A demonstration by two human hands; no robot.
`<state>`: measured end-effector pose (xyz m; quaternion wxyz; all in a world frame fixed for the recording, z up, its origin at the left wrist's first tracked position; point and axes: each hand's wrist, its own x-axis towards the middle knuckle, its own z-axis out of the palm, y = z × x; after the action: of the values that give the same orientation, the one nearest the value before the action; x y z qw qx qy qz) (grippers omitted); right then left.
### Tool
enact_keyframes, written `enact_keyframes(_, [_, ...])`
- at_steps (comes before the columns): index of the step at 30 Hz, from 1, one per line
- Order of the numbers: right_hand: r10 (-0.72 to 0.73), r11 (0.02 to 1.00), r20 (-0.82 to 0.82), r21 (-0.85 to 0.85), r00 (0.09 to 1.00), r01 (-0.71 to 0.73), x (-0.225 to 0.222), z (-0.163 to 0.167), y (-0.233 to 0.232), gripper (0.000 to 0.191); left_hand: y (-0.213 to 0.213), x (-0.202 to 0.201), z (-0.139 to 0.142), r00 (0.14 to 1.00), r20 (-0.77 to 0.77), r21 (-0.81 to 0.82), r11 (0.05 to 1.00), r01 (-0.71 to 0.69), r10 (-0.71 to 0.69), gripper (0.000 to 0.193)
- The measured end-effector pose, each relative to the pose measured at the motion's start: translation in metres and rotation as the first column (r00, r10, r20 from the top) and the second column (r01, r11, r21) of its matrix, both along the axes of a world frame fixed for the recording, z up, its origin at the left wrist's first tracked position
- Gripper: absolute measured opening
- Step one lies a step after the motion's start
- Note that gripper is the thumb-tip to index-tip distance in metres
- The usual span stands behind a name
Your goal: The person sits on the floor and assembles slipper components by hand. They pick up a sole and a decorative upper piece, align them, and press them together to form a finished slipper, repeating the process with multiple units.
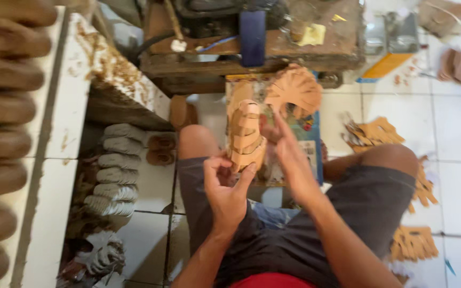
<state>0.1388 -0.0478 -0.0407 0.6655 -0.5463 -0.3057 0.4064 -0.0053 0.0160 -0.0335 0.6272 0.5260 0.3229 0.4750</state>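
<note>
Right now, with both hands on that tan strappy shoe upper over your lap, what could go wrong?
1. The left hand pinches only the lower end of the tan strappy shoe upper on its form while the right hand rests along its side; it could slip onto the white tiled floor.
2. The fan-shaped stack of tan cut pieces sits right behind; a swing of the upper might knock it off.
3. The picture is blurred, so strap alignment cannot be judged.

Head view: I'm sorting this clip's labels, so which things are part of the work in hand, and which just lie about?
In hand:
left hand and right hand, both on the tan strappy upper
fan of tan pieces just behind

Lying about:
grey lasts
tan cutouts on the floor
brown lasts on the shelf
</note>
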Motion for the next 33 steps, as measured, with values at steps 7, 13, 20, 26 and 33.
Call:
enact_keyframes(7, [0.236, 0.961, -0.183, 0.190, 0.954, -0.201, -0.037, 0.002, 0.017, 0.091, 0.013, -0.021, 0.009, 0.946, -0.280, 0.623, 0.781, 0.050, 0.163, 0.052])
enact_keyframes(13, [0.308, 0.948, -0.313, 0.179, 0.898, -0.263, -0.027, 0.016, 0.009, 0.089, 0.045, -0.034, 0.022, 0.932, 0.048, 0.136, 0.926, 0.351, -0.360, 0.075])
enact_keyframes(20, [0.355, 0.935, -0.275, 0.112, 0.893, -0.337, -0.022, 0.031, 0.006, 0.088, 0.061, -0.031, 0.014, 0.782, 0.298, -0.034, 0.812, 0.582, -0.548, 0.079])
enact_keyframes(26, [0.310, 0.950, -0.375, 0.084, 0.874, -0.302, -0.025, 0.025, 0.001, 0.074, 0.048, -0.023, 0.005, 0.850, 0.278, 0.032, 0.889, 0.457, -0.447, 0.076])
enact_keyframes(33, [0.178, 0.982, -0.348, 0.119, 0.920, -0.145, -0.038, 0.010, 0.008, 0.057, 0.036, -0.016, 0.006, 0.948, 0.044, 0.055, 0.949, 0.311, -0.314, 0.071])
